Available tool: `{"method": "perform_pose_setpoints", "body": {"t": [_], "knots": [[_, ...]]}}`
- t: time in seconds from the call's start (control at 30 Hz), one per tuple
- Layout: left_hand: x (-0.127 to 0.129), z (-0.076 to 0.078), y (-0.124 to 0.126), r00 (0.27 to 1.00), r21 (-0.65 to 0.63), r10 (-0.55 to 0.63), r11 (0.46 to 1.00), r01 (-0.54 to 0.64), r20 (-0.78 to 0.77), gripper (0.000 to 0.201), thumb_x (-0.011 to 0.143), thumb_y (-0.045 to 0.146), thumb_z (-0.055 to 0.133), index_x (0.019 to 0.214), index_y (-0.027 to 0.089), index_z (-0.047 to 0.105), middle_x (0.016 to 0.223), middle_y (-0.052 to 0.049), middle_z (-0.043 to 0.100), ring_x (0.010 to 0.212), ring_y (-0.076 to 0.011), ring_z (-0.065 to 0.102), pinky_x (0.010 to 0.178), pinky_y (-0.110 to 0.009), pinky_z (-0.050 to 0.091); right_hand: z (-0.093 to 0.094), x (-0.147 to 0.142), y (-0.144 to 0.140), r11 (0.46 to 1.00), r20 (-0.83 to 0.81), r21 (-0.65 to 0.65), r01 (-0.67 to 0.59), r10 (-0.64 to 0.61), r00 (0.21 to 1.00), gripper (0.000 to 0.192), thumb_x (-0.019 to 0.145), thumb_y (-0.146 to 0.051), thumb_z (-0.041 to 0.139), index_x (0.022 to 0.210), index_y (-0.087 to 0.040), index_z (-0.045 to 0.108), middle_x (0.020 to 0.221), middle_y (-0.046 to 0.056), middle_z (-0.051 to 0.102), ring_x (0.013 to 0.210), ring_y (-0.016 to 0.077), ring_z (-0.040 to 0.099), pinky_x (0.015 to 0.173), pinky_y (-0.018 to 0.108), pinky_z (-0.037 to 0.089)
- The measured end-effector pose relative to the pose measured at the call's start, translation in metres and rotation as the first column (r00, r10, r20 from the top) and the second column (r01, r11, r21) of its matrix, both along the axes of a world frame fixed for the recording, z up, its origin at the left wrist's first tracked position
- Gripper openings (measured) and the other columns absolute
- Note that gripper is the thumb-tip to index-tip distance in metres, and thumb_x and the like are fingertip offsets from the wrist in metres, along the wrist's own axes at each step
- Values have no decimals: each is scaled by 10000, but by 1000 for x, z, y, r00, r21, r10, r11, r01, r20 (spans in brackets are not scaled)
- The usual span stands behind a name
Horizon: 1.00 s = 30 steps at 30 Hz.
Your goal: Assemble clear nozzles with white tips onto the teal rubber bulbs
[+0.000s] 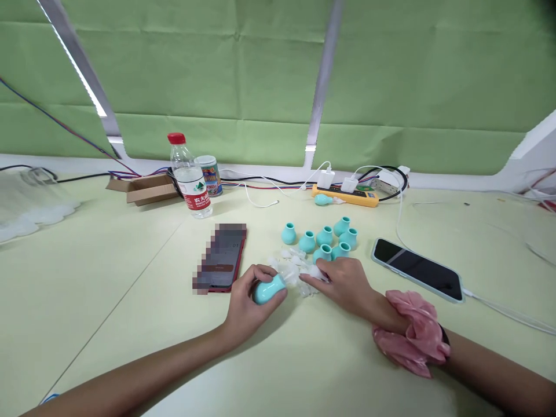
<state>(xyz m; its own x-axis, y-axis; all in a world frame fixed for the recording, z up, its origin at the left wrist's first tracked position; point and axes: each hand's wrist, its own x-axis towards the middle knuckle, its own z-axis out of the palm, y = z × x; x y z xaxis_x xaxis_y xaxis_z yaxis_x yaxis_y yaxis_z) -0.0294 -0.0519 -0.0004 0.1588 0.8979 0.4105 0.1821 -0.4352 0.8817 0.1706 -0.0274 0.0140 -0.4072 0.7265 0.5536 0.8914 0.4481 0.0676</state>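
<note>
Step in hand: you are apparently pairing up a turquoise bulb (267,291) with the small clear pieces (290,272), one hand tending each.
Next move: it is probably calling for a light pinch on a single clear piece, with the bulb's mouth facing it.
Left hand (249,298): you are holding the bulb, fingers curling over its far side and thumb lying along the near side.
Bulb's place: it is tilting in your left grip, its narrow end pointing right, just beside the clear pieces.
Right hand (319,273): your palm is facing down, thumb and finger standing apart among the clear pieces; whether one is caught between them, you cannot tell.
Forearms: they are slanting in from both lower corners, a pink scrunchie (417,333) circling your right wrist.
Standing bulbs (307,242): seven are sitting upright on the tabletop (143,347) just beyond your right hand, mouths opening upward.
Flanks: a phone (226,258) is lying on the left, another phone (419,269) on the right.
</note>
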Motion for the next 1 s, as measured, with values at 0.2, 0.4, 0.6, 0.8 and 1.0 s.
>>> {"method": "perform_pose_setpoints", "body": {"t": [0.2,0.4,0.6,0.8,1.0], "knots": [[2,5,-2,998,-148,-38,988,46,55,226,727,231,574,859,192,394,819,-10,484,746,-119,500,669,-230,421,0,-2,-1,998,-156,-32,-51,45,987,359,742,-488,491,755,-141,584,359,-50,429,343,88,404,404,206,223],[5,12,-11,947,-307,-304,896,321,101,282,809,312,469,1052,176,429,987,-64,516,930,-169,484,824,-282,389,7,-15,-23,900,-491,51,-433,401,773,138,746,-217,571,862,-146,594,522,-26,563,425,61,462,460,188,380],[6,14,-13,887,-353,-439,815,460,144,231,860,326,366,1042,197,425,935,-47,519,885,-148,476,851,-312,373,-1,-25,-24,851,-671,-21,-524,377,639,72,731,-137,579,778,-164,627,642,15,637,571,104,570,537,222,455],[6,16,-12,878,-392,-445,786,478,177,245,882,338,284,958,191,465,861,-36,506,829,-143,475,816,-290,375,-2,-26,-25,866,-724,28,-499,362,587,159,695,-127,611,837,-194,638,677,15,654,581,113,589,557,244,484],[4,12,-11,898,-409,-390,799,440,204,148,848,338,392,904,203,420,838,-14,489,780,-125,451,720,-245,374,-4,-27,-27,842,-746,-2,-539,358,562,167,700,-140,608,847,-200,658,677,19,640,581,112,580,516,237,483]]}}
